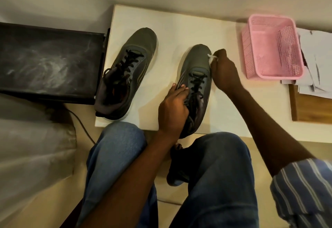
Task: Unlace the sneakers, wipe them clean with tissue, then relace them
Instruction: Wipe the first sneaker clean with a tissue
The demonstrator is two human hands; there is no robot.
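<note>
Two dark sneakers are sitting on a white board, both laced. Left hand is gripping the right sneaker with fingers curled over its side; right hand is pinching a tissue against its toe. Left sneaker is lying untouched.

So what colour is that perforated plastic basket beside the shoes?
Pink. The perforated plastic basket shows clearly in the head view, on the white board's right side.

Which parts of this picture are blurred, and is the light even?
Head view: the pink basket and right hand with tissue show motion blur; the left sneaker is sharper; warm dim light; edges bend from the wide lens.
</note>
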